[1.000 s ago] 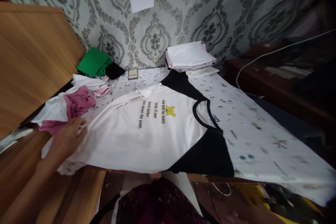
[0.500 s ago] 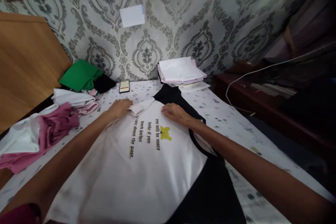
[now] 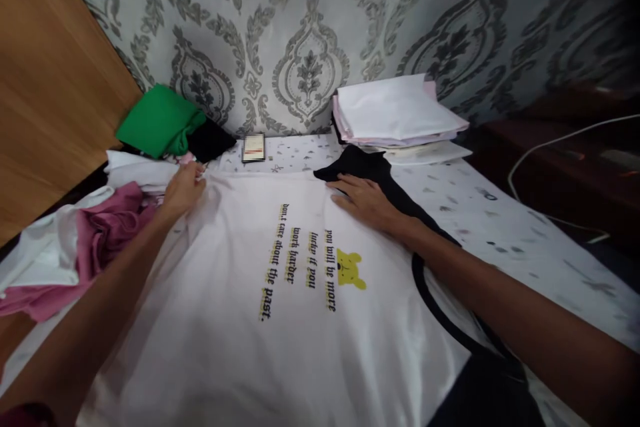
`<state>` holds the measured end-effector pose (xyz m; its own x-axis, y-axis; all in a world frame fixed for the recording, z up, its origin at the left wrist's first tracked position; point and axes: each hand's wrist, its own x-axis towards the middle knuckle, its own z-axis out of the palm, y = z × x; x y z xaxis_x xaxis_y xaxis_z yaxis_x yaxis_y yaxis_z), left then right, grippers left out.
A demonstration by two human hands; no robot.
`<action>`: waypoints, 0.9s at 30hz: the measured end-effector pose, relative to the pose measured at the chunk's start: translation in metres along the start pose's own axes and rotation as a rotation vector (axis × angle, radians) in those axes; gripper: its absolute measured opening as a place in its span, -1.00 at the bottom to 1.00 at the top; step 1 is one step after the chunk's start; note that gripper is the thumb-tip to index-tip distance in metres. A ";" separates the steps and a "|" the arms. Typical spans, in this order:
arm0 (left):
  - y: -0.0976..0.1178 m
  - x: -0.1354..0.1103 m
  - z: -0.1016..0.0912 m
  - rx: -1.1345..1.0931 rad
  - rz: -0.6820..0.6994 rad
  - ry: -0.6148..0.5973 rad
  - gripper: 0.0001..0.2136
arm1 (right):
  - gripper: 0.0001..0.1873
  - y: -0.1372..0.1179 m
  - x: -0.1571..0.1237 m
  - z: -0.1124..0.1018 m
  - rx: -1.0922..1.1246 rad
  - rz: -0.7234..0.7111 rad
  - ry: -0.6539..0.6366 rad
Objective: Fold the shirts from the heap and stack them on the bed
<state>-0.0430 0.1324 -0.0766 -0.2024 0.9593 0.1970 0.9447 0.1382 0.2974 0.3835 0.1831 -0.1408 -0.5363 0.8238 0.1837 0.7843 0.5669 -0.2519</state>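
Observation:
A white T-shirt (image 3: pixel 220 320) with black sleeves, printed lettering and a yellow bear head lies spread sideways over the patterned bedsheet. At its far left corner my left hand (image 3: pixel 184 188) is closed, pinching the edge of the white fabric. My right hand (image 3: pixel 365 203) rests flat with its fingers spread, on the white cloth beside the far black sleeve (image 3: pixel 357 161). The shirt's black-trimmed neckline (image 3: pixel 435 300) lies under my right forearm. Its near side runs out of the bottom of the view.
Folded clothes (image 3: pixel 400 110) are stacked by the wall at the back right. A green folded garment (image 3: pixel 157 120) and rumpled pink clothing (image 3: pixel 110 230) lie on the left, near a wooden panel (image 3: pixel 60 80). A small framed card (image 3: pixel 253 147) sits at the back; a white cable (image 3: pixel 550 140) hangs right.
My left hand has moved left, drawing the shirt's folded far edge out flat. My right hand has spread its fingers close to the black sleeve. The view has shifted nearer.

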 end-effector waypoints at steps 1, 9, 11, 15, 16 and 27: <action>0.000 -0.015 0.002 0.019 0.033 0.020 -0.68 | -0.46 0.000 0.000 0.001 -0.010 0.010 -0.008; -0.026 -0.165 -0.032 0.148 -0.107 -0.151 -0.61 | -0.47 -0.001 -0.007 0.001 -0.114 0.046 0.070; -0.023 -0.192 -0.042 0.194 -0.205 -0.224 -0.58 | -0.49 -0.007 -0.014 -0.001 -0.156 0.085 0.097; -0.021 -0.215 -0.052 0.196 -0.282 -0.269 -0.62 | -0.56 -0.034 -0.034 -0.007 -0.211 0.055 0.149; -0.025 -0.215 -0.054 0.137 -0.259 -0.255 -0.64 | -0.57 -0.042 -0.041 -0.008 -0.214 0.024 0.148; -0.047 -0.238 -0.081 -0.222 -0.395 -0.251 -0.67 | -0.55 -0.074 -0.113 -0.029 -0.019 -0.026 0.006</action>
<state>-0.0605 -0.1224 -0.0615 -0.4386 0.8777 -0.1929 0.7258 0.4726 0.4998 0.3951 0.0473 -0.1149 -0.5548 0.8086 0.1956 0.7761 0.5878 -0.2285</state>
